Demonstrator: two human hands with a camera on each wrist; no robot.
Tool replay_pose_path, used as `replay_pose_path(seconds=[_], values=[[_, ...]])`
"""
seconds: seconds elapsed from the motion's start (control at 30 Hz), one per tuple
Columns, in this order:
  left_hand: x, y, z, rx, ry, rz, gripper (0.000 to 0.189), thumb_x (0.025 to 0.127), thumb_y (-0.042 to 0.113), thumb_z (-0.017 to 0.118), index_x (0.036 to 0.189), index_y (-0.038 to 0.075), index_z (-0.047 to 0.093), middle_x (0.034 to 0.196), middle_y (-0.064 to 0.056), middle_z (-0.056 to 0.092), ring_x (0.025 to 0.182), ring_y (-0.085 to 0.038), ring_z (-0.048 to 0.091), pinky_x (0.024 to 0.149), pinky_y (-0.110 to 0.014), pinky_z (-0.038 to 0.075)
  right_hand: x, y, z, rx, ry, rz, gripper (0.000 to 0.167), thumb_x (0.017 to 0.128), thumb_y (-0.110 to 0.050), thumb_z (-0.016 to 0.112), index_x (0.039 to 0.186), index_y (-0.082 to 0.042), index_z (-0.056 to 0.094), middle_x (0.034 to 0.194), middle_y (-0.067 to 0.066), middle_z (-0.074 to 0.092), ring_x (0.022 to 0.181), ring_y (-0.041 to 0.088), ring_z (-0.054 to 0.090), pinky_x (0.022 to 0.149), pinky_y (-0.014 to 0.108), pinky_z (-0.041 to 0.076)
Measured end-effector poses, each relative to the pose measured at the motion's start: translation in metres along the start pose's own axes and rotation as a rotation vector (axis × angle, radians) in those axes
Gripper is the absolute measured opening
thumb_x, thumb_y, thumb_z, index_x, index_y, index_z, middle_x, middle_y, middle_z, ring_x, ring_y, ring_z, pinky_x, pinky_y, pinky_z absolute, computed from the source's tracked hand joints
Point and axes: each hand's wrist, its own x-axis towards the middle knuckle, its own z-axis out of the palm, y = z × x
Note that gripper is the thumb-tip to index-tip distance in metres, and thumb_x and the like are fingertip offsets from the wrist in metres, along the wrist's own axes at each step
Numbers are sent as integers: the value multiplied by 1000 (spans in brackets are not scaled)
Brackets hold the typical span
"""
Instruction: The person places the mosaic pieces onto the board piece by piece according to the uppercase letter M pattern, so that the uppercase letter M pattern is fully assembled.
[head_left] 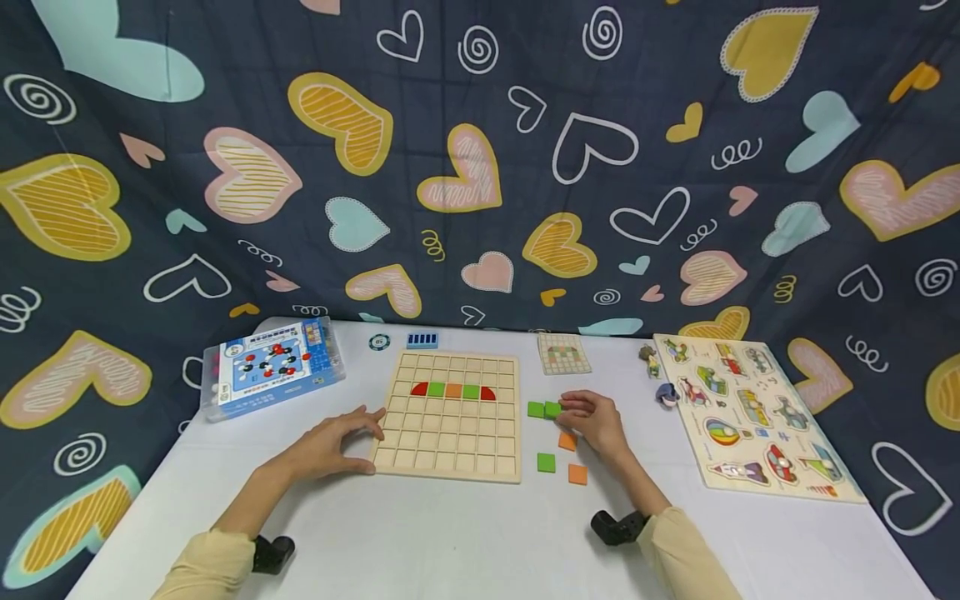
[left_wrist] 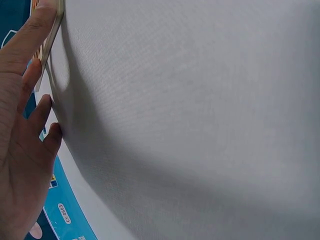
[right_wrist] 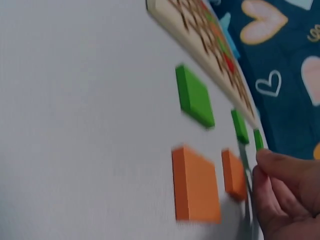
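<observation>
A wooden grid board [head_left: 445,454] lies on the table, with a row of red, green and orange pieces set in its upper part. My left hand [head_left: 337,442] touches the board's left edge with relaxed fingers, thumb near the lower corner; the left wrist view shows this hand [left_wrist: 25,130] partly. To the right of the board, my right hand [head_left: 596,423] pinches a green square tile [head_left: 552,410] between thumb and fingertips. The right wrist view shows that green tile [right_wrist: 258,139] at the fingertips. Beside it lies another green tile [head_left: 536,409]. Nearer are a green tile [head_left: 546,462] and two orange tiles [head_left: 577,474].
A patterned card [head_left: 564,354] lies behind the tiles. On the right are a wooden picture puzzle [head_left: 750,417] and small figures [head_left: 666,395]. A boxed molecule set [head_left: 273,367] stands at the left; a round chip [head_left: 379,342] and a blue piece [head_left: 422,341] are behind the board.
</observation>
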Motion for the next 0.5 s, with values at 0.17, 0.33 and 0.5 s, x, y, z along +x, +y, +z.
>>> replay_pose_path(seconds=[0.17,0.33,0.5], values=[[0,2,-1,3,0,-2,40,72,30,83,106,22,62,145,-15,44,137,-47,27,109,-64,22,-2,-10,12,76,19,36,35,80,8,71,113,9,61,107,23,68,91,25,70,74,25,58],[-1,3,-1,28,12,8,38,72,33,82,104,24,63,144,-15,45,135,-48,29,107,-66,23,-2,-19,29,83,50,42,34,77,6,74,110,6,65,102,20,70,88,23,71,73,25,58],[-1,2,-1,38,13,17,38,73,34,82,104,24,63,144,-15,46,135,-49,30,107,-66,24,0,-26,48,78,66,39,33,75,4,77,107,4,67,98,16,72,86,22,71,73,26,58]])
